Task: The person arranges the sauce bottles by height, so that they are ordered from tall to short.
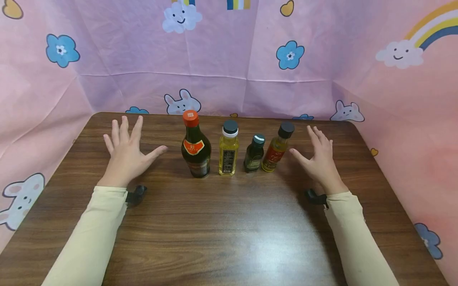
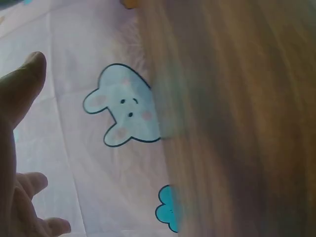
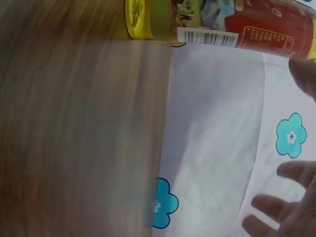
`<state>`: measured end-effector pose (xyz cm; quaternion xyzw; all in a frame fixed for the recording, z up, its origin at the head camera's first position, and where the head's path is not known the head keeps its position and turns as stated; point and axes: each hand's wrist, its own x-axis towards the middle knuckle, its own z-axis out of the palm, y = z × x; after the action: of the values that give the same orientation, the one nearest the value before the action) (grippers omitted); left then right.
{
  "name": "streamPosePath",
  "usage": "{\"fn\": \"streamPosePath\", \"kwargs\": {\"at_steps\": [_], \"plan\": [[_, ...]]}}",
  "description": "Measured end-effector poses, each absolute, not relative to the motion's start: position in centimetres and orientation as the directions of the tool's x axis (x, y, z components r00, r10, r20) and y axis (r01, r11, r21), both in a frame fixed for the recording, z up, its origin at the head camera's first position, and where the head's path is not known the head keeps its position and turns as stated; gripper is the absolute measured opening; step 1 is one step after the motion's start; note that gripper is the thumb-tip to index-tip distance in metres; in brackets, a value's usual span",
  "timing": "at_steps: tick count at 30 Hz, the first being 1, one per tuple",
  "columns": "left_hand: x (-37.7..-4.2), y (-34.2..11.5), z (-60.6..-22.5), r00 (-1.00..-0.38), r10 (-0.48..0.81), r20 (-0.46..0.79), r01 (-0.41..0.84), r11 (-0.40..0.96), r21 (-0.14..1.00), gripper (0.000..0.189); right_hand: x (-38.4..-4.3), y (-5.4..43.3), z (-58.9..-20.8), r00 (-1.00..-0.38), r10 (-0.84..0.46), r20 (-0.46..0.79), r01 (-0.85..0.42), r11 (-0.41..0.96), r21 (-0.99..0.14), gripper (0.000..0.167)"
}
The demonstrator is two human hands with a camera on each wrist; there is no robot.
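Spread wide over the table's left part, my left hand [image 1: 125, 159] holds nothing; its thumb points toward a dark bottle with a red cap [image 1: 196, 153]. My right hand [image 1: 319, 161] is also spread, its thumb tip right beside a black-capped oil bottle with a red label [image 1: 274, 154]. Between these two bottles stand a clear bottle of yellow oil [image 1: 228, 153] and a small dark green bottle [image 1: 254, 154]. All are upright in a row. In the right wrist view the red label [image 3: 266, 27] shows near the thumb. The left wrist view shows only that hand's fingers [image 2: 34, 182], apart from any bottle.
A brown wood-grain table [image 1: 214, 234] carries everything. Behind it and along both sides hangs a pink and lilac cloth [image 1: 222, 51] printed with clouds, flowers and rabbits. A black wrist strap mount [image 1: 136, 195] sits at the left cuff, another [image 1: 315, 197] at the right.
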<state>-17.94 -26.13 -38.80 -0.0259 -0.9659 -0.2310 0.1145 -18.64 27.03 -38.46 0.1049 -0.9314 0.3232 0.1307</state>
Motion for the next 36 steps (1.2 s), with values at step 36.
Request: {"fn": "streamPosePath", "kwargs": {"at_steps": [36], "plan": [[-15.0, -20.1, -38.1, -0.941, 0.209, 0.264, 0.334, 0.480, 0.811, 0.106, -17.0, 22.2, -35.7, -0.953, -0.134, 0.271, -0.303, 0.406, -0.862, 0.054]]}}
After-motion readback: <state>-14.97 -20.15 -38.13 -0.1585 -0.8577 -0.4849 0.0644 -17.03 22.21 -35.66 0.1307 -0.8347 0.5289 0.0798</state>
